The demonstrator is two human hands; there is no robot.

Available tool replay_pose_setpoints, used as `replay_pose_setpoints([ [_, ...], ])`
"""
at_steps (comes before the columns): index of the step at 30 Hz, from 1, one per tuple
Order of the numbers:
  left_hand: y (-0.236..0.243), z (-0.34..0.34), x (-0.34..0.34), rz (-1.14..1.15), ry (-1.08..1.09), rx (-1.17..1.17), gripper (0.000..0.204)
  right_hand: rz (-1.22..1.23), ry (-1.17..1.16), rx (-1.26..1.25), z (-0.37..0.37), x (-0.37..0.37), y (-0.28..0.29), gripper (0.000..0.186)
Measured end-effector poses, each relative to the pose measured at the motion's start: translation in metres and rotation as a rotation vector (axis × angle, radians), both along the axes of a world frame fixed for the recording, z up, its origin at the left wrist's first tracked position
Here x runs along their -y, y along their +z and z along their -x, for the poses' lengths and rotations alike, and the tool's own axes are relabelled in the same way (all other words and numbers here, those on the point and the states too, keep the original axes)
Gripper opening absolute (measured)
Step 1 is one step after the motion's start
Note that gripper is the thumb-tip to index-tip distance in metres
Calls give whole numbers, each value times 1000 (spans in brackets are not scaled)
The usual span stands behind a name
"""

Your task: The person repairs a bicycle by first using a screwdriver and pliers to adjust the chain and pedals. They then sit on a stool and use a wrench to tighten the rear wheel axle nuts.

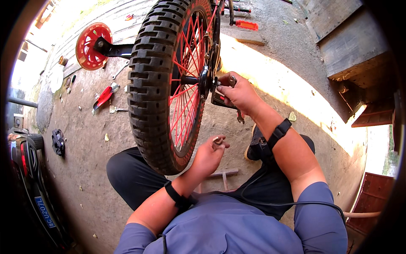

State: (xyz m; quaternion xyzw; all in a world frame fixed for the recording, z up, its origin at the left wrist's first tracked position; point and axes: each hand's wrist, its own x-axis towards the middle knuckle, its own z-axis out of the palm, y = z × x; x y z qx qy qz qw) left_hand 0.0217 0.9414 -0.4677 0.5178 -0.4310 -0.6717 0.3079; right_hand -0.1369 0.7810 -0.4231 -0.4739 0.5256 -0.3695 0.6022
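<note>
In front of me stands a child's bicycle wheel with a knobbly black tire (148, 80) and red spokes (186, 108). At the right end of its axle, my right hand (244, 96) is closed around an open-ended wrench (240, 118), whose other jaw shows above the fingers. Thumb and forefinger are by the axle nut (218, 83), and a black bracket (223, 101) sits just below. Lower down, near the tire's right side, my left hand (210, 155) is curled around a small metal piece (218, 140); its kind is unclear.
A red training wheel (94, 46) sticks out left on a black arm (118, 50). Another wrench (120, 70) and a red-handled tool (103, 98) lie on the ground. A dark vehicle (36, 182) stands lower left, a wooden structure (355, 46) upper right. An orange pedal (246, 25) shows beyond.
</note>
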Motion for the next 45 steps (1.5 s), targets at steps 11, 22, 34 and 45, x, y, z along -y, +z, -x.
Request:
replay_pose_setpoints([
  [11, -31, 67, 46, -374, 696, -244, 42, -190, 22, 64, 1, 3, 2, 27],
  [22, -44, 92, 92, -370, 827, -323, 17, 104, 33, -183, 1, 6, -4, 21],
  [34, -61, 89, 122, -343, 786, -429, 18, -122, 104, -88, 8, 15, -17, 36],
  [45, -76, 88, 120, -235, 805, -437, 27, -108, 96, -23, 9, 11, 0, 25],
])
